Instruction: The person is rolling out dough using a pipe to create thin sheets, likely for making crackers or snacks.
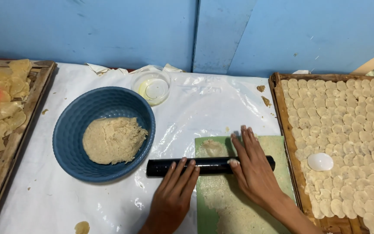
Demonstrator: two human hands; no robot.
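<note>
white table (204, 99) | black roller (208, 165) on thin dough (234, 208) | L hand (174, 195) + R hand (249, 167) flat, grip apart

We see a glossy black roller (208, 165), smooth like plastic, lying on a matt green board (278, 149) coated with rough, grainy beige dough. The surface (204, 99) wears a shiny, wrinkled white plastic sheet. The blue bowl (72, 130) looks like dimpled matt plastic. Both trays (284, 117) are worn, rough wood. The small dish (152, 86) is clear and glossy.
</note>
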